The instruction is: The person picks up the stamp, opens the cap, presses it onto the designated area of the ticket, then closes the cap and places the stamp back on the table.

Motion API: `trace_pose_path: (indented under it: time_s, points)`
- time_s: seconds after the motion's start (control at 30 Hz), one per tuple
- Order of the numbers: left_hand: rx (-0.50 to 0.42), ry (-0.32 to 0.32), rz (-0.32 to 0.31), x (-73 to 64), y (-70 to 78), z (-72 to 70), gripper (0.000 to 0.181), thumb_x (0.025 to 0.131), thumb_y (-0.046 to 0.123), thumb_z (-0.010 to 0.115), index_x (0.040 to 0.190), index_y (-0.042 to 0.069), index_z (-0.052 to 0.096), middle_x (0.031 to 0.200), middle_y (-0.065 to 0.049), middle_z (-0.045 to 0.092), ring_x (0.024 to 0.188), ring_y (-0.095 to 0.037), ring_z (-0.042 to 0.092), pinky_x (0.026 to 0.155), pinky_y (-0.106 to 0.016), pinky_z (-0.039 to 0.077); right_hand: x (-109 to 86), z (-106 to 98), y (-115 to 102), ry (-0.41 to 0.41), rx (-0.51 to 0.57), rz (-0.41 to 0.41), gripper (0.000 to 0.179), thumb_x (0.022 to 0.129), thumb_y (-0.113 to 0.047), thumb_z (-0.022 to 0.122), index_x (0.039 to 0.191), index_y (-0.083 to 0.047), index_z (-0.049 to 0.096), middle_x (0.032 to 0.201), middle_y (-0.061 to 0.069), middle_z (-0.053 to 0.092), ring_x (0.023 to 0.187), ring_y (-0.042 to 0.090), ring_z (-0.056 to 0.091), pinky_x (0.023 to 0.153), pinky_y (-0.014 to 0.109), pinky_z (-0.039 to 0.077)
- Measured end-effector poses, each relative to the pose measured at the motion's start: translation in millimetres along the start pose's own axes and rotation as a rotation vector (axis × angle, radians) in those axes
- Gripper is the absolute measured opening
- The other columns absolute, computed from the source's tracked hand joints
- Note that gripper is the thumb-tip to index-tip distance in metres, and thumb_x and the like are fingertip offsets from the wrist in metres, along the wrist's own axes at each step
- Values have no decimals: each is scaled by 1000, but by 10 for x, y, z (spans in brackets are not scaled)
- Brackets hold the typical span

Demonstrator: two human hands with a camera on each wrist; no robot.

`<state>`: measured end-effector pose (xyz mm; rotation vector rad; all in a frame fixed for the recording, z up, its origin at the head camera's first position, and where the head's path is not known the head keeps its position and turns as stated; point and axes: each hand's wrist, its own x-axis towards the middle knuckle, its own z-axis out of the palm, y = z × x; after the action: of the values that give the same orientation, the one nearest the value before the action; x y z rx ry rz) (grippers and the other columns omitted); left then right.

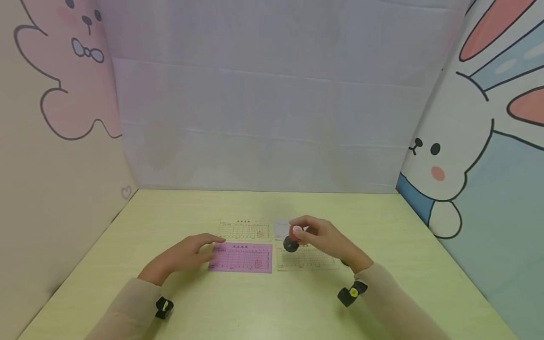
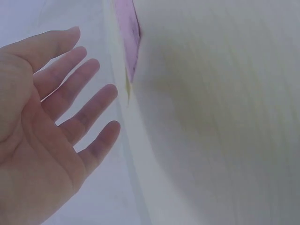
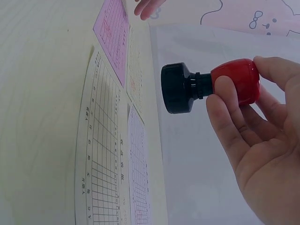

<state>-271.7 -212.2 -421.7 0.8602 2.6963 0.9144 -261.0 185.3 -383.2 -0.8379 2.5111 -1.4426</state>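
Note:
My right hand [image 1: 323, 236] grips a hand stamp by its red knob [image 3: 239, 82], and the stamp's black base [image 3: 176, 88] points down, held apart from the paper. Below it lies a cream form [image 1: 306, 259], partly hidden by the hand. Over the left edge of a pink form [image 1: 242, 257] hovers my left hand [image 1: 187, 255], its fingers spread and relaxed with nothing in them. The pink form bears a red stamp mark near its lower right. Behind it, another cream form [image 1: 242, 230] also carries a red mark. A pale lilac form [image 1: 281, 228] is partly covered by the right hand.
The four-sided group of forms lies flat on a pale yellow-green table [image 1: 238, 302]. Under the right wrist a small dark thing [image 1: 345, 262] shows, mostly hidden. A white cloth [image 1: 263, 108] hangs behind the table, with cartoon-printed walls on both sides.

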Motion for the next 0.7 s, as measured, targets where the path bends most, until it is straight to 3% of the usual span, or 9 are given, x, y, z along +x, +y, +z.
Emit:
trace_pose_path:
  time_s: [0.2, 0.4, 0.7]
  points:
    - [1, 34, 53, 124, 117, 63, 37, 99, 14, 64, 136, 10, 62, 138, -8, 59, 132, -34, 50, 106, -54, 41, -45, -58, 25, 19, -5, 5, 31, 103, -29, 59, 130, -14, 62, 106, 5, 68, 91, 31, 68, 83, 36, 57]
    - [41, 49, 142, 348, 338, 166, 37, 99, 14, 65, 135, 9, 62, 137, -5, 60, 132, -31, 51, 107, -52, 42, -91, -107, 56, 35, -27, 16, 33, 103, -25, 59, 132, -9, 61, 108, 8, 68, 91, 29, 69, 83, 32, 56]
    - [44, -12, 165, 644, 631, 356, 42, 98, 18, 66, 139, 13, 59, 141, -1, 56, 138, -27, 44, 113, -48, 35, -184, -203, 94, 59, -33, 20, 33, 103, -20, 59, 132, -5, 60, 107, 10, 68, 88, 27, 69, 83, 30, 56]
